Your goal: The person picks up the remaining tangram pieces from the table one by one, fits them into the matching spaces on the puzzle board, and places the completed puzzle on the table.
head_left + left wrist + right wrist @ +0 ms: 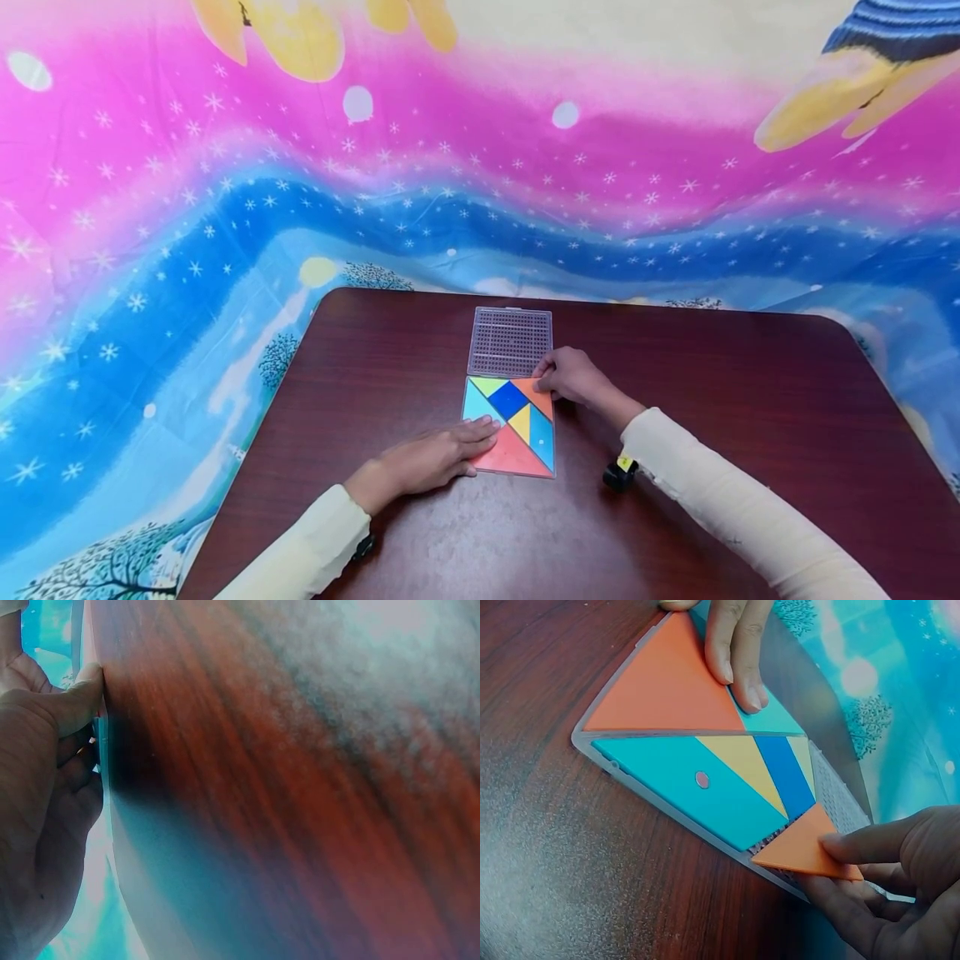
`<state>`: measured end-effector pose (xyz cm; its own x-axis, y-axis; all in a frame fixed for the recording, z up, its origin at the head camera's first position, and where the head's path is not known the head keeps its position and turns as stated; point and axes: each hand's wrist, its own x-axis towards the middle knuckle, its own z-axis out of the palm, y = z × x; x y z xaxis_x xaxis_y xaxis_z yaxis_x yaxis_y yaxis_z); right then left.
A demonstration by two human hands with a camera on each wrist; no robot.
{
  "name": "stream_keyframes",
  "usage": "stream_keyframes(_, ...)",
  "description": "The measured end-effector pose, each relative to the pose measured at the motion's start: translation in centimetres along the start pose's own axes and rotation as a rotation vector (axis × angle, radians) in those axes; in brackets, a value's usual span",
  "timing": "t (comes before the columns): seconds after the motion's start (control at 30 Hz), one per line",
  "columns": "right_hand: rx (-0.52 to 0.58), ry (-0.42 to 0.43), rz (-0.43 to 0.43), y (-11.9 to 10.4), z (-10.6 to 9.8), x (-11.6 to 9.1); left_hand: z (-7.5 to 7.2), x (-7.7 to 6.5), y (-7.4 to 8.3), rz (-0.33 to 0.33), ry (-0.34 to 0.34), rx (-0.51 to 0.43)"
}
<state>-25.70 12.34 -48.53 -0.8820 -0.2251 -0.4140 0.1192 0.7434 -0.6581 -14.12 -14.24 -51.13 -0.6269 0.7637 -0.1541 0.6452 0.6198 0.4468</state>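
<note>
A square tangram set lies in a clear plastic case (517, 476) on the table. My right hand (573, 377) pinches the small orange triangle (806, 844) between thumb and fingers at the case's far right corner. That piece is tilted, with the gridded case floor showing beside it. Flat over the large red-orange triangle (660, 682) and the large teal triangle (776, 716) rest the fingers of my left hand (435, 454), its thumb at the near edge. Between the hands sit a blue square (508, 401), a yellow triangle (521, 423) and a teal parallelogram (660, 776) with a round spot.
Behind the pieces, the case's transparent gridded lid (511, 342) lies folded back on the dark red-brown table (720, 400). A colourful snowflake-patterned cloth (480, 183) hangs beyond the table's far edge. Dark wrist devices (619, 475) show under the pale sleeves.
</note>
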Motion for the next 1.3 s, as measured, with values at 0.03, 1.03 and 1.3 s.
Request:
stream_keyframes(0.03,0.006,0.004,0.002,0.0,0.0,0.0,0.0,0.0,0.0,0.001,0.000,0.005)
stream_keyframes(1.03,-0.085,0.182,-0.080,-0.2,1.3,-1.0,0.2,0.2,-0.4,0.044,0.026,0.012)
stream_keyframes(1.3,-0.155,0.212,-0.119,-0.2,1.7,-0.8,0.1,0.2,-0.3,0.038,0.010,0.001)
